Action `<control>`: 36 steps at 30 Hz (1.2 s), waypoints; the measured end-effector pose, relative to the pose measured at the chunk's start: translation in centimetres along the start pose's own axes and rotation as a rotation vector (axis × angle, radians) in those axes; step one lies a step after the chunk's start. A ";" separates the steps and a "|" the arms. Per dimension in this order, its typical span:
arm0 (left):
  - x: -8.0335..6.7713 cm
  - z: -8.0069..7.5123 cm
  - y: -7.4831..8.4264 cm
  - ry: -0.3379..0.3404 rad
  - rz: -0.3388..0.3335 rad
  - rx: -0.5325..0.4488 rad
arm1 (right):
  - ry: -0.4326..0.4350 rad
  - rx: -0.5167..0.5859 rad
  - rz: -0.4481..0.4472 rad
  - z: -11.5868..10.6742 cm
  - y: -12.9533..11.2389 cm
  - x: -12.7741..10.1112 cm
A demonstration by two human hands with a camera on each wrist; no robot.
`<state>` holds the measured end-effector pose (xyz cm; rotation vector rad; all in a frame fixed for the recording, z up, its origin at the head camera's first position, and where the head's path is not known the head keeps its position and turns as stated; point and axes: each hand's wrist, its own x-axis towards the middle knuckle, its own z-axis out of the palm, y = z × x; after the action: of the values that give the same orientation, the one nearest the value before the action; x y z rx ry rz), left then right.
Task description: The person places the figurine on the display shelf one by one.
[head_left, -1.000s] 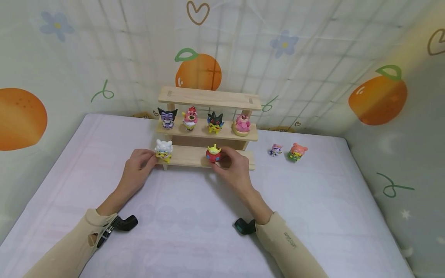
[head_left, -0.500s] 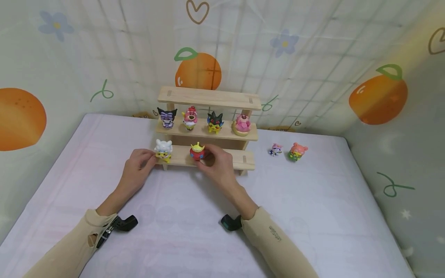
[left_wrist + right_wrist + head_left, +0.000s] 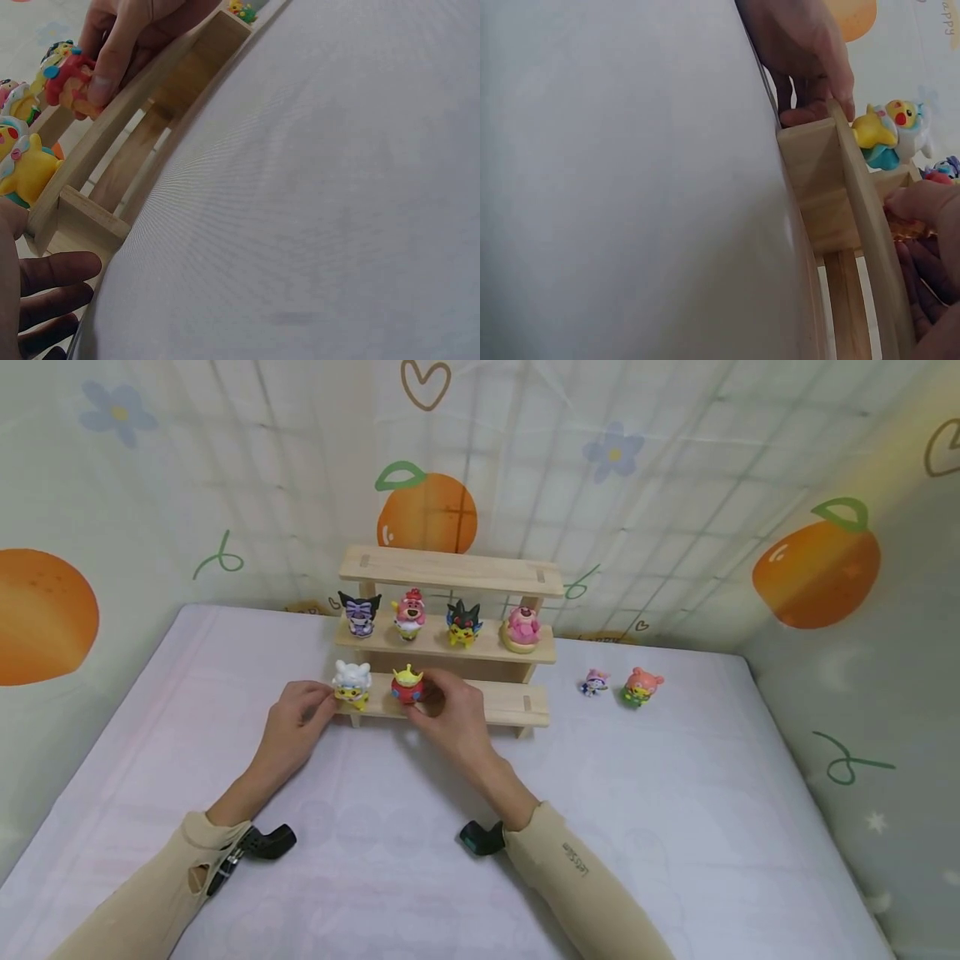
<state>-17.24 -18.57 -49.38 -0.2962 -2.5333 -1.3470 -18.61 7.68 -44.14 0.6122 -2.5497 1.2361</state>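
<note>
In the head view my right hand (image 3: 456, 714) pinches a small red toy figurine (image 3: 407, 685) with a yellow, horned top, low over the bottom board of a wooden display stand (image 3: 498, 702). The left wrist view shows the right thumb against the red figurine (image 3: 69, 79) and its orange base. My left hand (image 3: 296, 710) is at the left end of that board, its fingertips right beside a yellow figurine in a white hat (image 3: 352, 683). Seen from the left wrist, several left fingers (image 3: 56, 271) reach loosely past the board's end.
Along the stand's middle board stand a purple-black figurine (image 3: 361, 614), a pink-and-red bear (image 3: 410, 615), a black-eared one (image 3: 463, 624) and a pink bear (image 3: 522, 628). Right of the stand, a small purple figurine (image 3: 595, 683) and a pink-and-green one (image 3: 640, 687) are on the white tabletop.
My right hand has moved left along the bottom board with the red figurine, bringing it close to the white-hatted one. My left hand has stayed put.
</note>
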 end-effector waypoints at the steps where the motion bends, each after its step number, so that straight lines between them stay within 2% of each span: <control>1: 0.0 0.0 0.0 0.004 0.005 0.000 | -0.001 0.001 -0.001 0.1 -0.1 0.0; 27: 0.0 -0.2 -0.3 0.000 0.002 -0.004 | -0.006 -0.003 -0.013 0.9 -0.4 0.0; 36: 0.1 0.0 -0.2 0.002 0.001 -0.017 | -0.036 -0.007 -0.003 -0.1 0.1 -0.4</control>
<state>-17.38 -18.71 -49.53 -0.2984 -2.5213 -1.3680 -18.32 7.93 -44.31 0.6422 -2.5800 1.2258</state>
